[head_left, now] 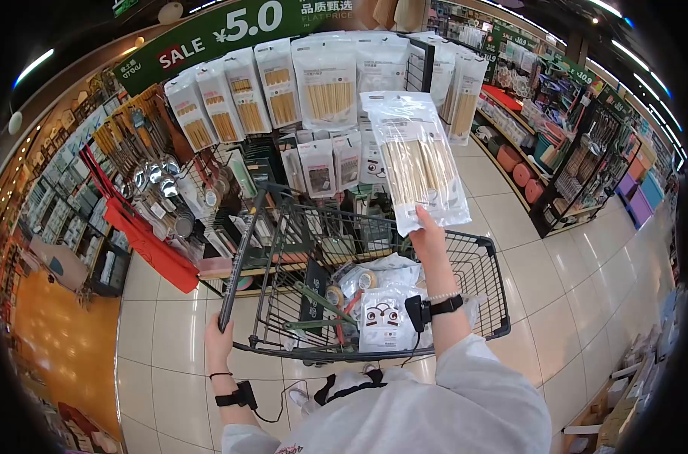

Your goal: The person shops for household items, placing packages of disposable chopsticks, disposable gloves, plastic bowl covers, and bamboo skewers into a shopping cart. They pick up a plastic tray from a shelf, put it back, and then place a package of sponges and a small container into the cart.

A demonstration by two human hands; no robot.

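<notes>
My right hand [428, 240] pinches the bottom edge of a clear plastic pack of wooden chopsticks [416, 163], raised nearly upright in front of the shelf. Pale sticks show through the plastic in two bundles. My left hand [218, 344] is closed around the near end of the handle [240, 261] of a black wire shopping cart [498, 291]. Inside the cart lie a white packet with a cartoon face [382, 318], clear bags, rolls of tape [368, 279] and some green and red long-handled items.
Similar packs of sticks [325, 83] hang in a row under a green sale sign [230, 38]. Ladles and spoons [158, 178] and a red apron-like cloth [151, 246] hang at left. Tiled floor [540, 310] runs right toward another stocked rack [586, 166].
</notes>
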